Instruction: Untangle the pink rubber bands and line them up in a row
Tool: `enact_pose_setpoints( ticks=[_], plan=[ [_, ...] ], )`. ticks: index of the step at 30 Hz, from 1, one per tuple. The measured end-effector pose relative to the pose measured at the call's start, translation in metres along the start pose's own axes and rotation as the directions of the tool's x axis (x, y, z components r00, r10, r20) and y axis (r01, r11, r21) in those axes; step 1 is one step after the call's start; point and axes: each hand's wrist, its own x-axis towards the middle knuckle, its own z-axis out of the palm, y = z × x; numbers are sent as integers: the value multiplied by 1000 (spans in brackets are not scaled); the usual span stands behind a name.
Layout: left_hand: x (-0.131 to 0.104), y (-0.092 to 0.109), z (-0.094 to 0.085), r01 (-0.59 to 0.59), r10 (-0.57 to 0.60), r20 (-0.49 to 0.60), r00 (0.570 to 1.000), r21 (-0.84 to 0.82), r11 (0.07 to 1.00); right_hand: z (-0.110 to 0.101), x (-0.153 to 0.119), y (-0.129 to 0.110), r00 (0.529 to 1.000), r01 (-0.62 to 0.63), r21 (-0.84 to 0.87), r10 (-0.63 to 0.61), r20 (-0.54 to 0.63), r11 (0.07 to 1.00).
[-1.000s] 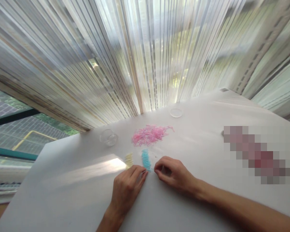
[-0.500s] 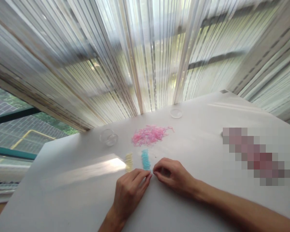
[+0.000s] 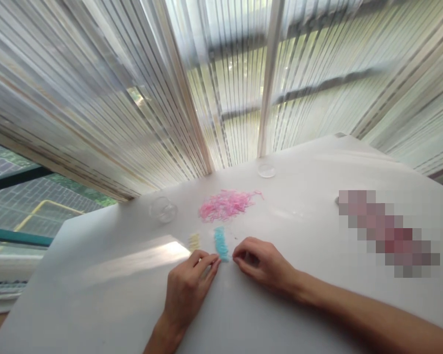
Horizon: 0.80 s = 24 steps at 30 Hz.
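Observation:
A column of small blue pieces [image 3: 220, 242] lies on the white table, with a shorter column of pale yellow pieces [image 3: 194, 241] to its left. My left hand [image 3: 194, 280] is pinched at the lower left of the blue column; whatever its fingertips hold is too small to make out. Just right of the column's lower end, my right hand [image 3: 260, 260] has thumb and forefinger pressed together, their contents likewise unclear. Beyond both columns lies a loose pile of pink and lilac pieces [image 3: 227, 205].
Clear round containers [image 3: 164, 210] stand at the back left of the table [image 3: 317, 196]. A clear round lid or dish [image 3: 267, 170] is near the back edge. At right lies a pixelated reddish object [image 3: 389, 233]. Striped curtains [image 3: 239, 88] hang behind.
My left hand has moved left, away from the lower end of the blue column, widening the gap between my hands. The camera view has shifted slightly.

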Motion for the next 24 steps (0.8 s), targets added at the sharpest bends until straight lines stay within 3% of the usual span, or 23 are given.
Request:
enact_pose_setpoints(
  ticks=[9,20,24],
  plan=[
    [-1,-1,1,3,-3,18,1000,26,1000,1,0,0,1000,12,12,-12,5,1000],
    [-1,7,0,-122,118,-37,992,-116,986,0,-2,2,996,82,13,-82,36,997],
    [-1,8,0,-112,109,-32,994,-131,985,0,-2,3,994,95,9,-95,45,995]
  ],
)
